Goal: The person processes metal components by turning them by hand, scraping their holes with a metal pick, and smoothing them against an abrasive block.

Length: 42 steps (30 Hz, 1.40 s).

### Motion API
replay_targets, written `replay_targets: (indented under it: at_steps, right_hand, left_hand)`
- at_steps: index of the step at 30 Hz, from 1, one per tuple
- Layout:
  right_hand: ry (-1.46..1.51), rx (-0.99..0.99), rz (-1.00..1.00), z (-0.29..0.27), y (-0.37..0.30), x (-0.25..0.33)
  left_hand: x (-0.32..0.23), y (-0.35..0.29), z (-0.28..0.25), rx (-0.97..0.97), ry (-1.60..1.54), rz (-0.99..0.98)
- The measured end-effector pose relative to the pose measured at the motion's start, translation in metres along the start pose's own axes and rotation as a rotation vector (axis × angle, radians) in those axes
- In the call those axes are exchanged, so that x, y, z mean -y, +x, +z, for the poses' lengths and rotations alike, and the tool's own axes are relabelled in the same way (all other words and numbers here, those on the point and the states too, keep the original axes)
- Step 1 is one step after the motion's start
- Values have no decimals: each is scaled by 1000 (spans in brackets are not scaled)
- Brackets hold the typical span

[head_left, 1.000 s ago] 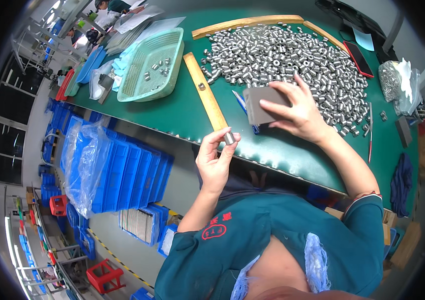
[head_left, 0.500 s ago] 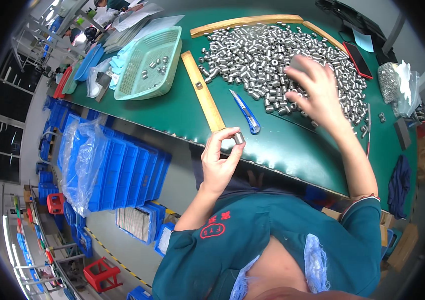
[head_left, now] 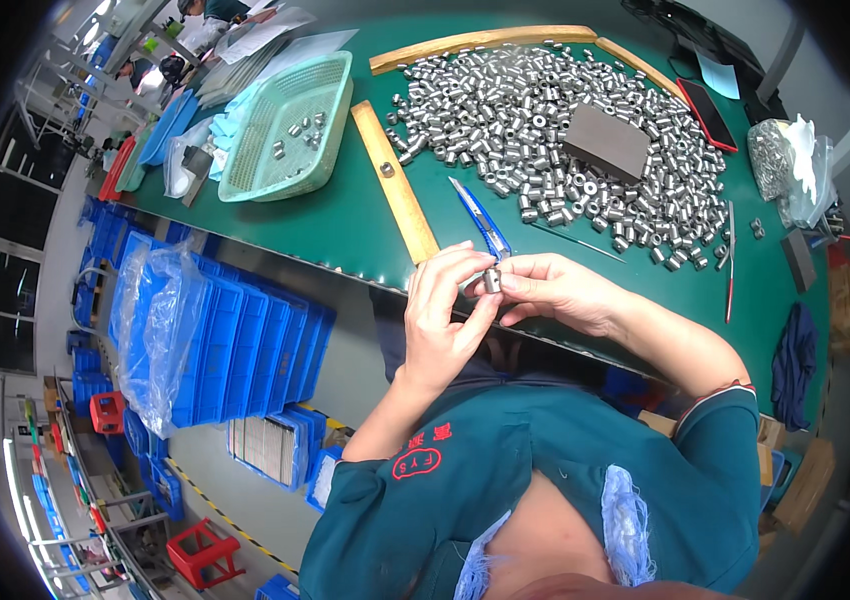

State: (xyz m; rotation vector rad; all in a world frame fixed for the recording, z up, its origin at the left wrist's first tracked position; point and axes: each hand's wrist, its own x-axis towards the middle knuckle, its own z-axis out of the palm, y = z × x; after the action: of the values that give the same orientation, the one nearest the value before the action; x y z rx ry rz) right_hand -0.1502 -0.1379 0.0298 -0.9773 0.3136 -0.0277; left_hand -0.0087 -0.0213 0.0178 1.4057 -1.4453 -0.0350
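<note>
Cylinder of silvery metal was gripped by fingers of left hand and, newly, right hand near the green surface's front edge; the grey rectangular block had been left atop heaped metal cylinders.

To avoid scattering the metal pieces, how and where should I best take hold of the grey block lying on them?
Probably from above, pinching the grey block across its two long sides, near their middle: it lies broad face up on the metal pieces, uncovered, and is narrower that way.

Left hand pinching a metal cylinder, right hand against it, grey-brown block atop a cylinder pile
</note>
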Motion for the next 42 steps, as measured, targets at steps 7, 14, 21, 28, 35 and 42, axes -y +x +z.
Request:
replay_targets:
  at_steps: [7, 14, 21, 28, 35, 42]
  right_hand:
    - [71, -28, 28, 0, 1, -2]
    - [160, 0, 41, -3, 3, -3]
    - [116, -43, 70, -3, 2, -4]
    - [67, -41, 118, -3, -1, -6]
    - [-22, -72, 126, 1, -3, -2]
    - [44, -41, 113, -3, 2, -5]
  left_hand:
    - [-4, 1, -3, 46, 119, 85]
    - [-2, 2, 0, 16, 112, 81]
    - [0, 1, -2, -3, 132, 96]
    - [3, -3, -3, 15, 122, 87]
    - [1, -4, -5, 28, 123, 92]
    - [4, -3, -4, 12, 117, 85]
